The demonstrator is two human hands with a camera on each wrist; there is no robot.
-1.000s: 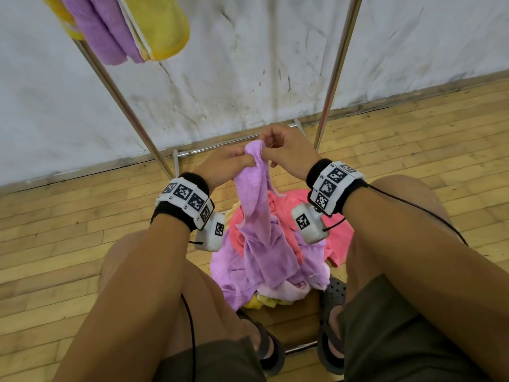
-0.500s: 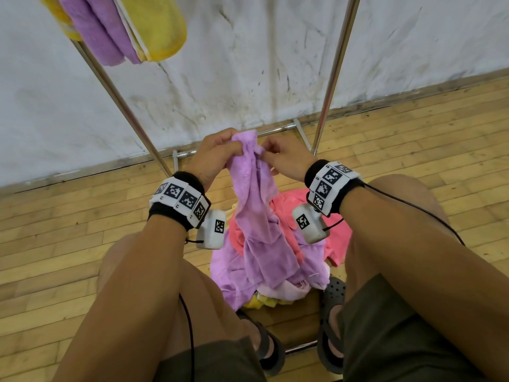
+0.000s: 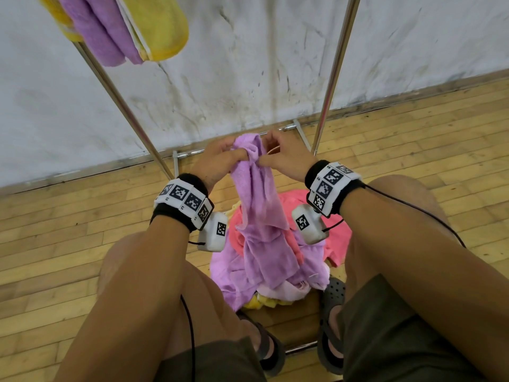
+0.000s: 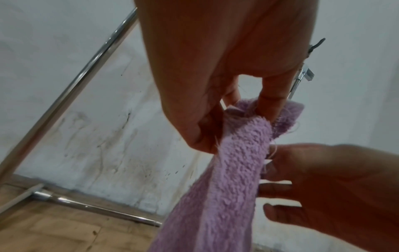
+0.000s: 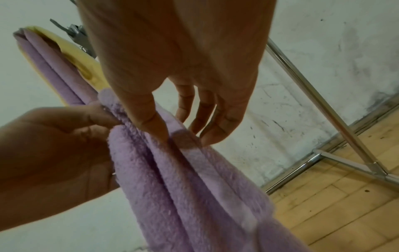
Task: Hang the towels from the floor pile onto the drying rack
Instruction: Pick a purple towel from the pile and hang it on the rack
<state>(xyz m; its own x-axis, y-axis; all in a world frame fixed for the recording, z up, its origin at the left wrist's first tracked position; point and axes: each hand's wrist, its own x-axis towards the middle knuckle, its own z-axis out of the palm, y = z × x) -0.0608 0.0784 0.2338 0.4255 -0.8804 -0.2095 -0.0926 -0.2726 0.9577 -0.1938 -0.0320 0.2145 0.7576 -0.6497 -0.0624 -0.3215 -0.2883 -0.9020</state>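
A scuffed white wall (image 3: 248,64) meets a wooden floor (image 3: 55,244). My left hand (image 3: 217,158) and right hand (image 3: 286,158) both pinch the top edge of a lilac towel (image 3: 259,210), which trails down into the towel pile (image 3: 330,238) between my knees. At eleven o'clock, yellow and purple towels (image 3: 124,28) hang on the drying rack (image 3: 334,70).

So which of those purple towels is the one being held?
The purple towel lifted above the floor pile, pinched by left hand and right hand; the other purple one already hangs on the rack.
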